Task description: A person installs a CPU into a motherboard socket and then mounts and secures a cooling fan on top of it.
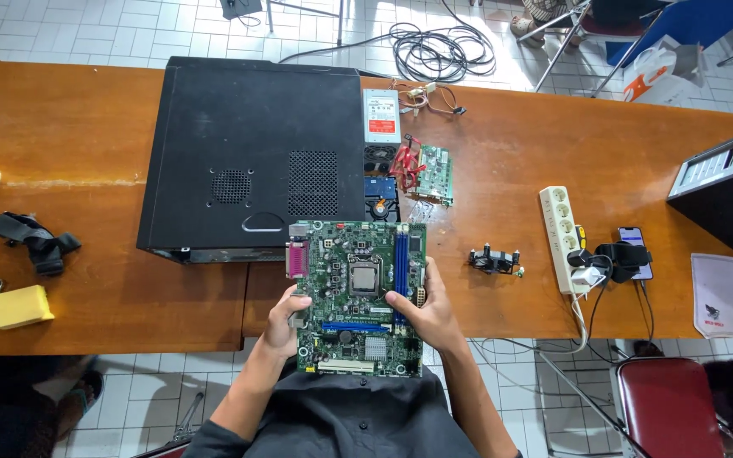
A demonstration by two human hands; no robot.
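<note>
Both hands hold a green circuit board above the edge of the wooden surface.

Left hand (282, 322) grips the left edge of the circuit board (358, 297), fingers curled round it; right hand (428, 315) clasps the right edge, thumb on top. Just beyond the board lies a black computer case (252, 157) on the surface (78, 144), with a smaller green card (430, 175) beside it. Right of the right hand sit a small black fan part (495, 259) and a white power strip (560, 233).
</note>
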